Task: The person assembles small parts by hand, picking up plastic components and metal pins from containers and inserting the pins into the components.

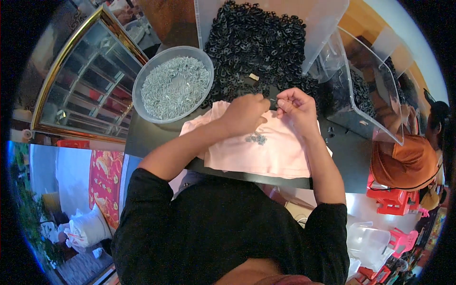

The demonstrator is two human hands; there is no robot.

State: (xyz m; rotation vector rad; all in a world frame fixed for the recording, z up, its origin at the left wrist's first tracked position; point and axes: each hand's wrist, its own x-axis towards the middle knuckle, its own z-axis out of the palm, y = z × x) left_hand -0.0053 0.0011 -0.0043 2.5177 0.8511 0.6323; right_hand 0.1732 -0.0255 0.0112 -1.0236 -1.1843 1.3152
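Both my hands meet over a pink cloth (228,156) spread on the dark table. My right hand (300,111) pinches a small dark piece (273,100) between thumb and fingertips. Close beside it, my left hand (244,115) has its fingers bent together near the same piece; what they hold is too small to make out. Below the hands, a little heap of small silvery metal pieces (257,138) lies on the cloth. A round translucent bowl (137,97) to the left is full of similar silvery pieces. Beyond my hands spreads a big pile of small black oval pieces (256,38).
The black pile spills from a clear plastic bin (327,14). A small tan block (254,77) rests on it. Another clear bin (354,102) with black pieces stands at right. A gold-framed glass panel (85,71) leans at left. A person in orange (403,161) sits at right.
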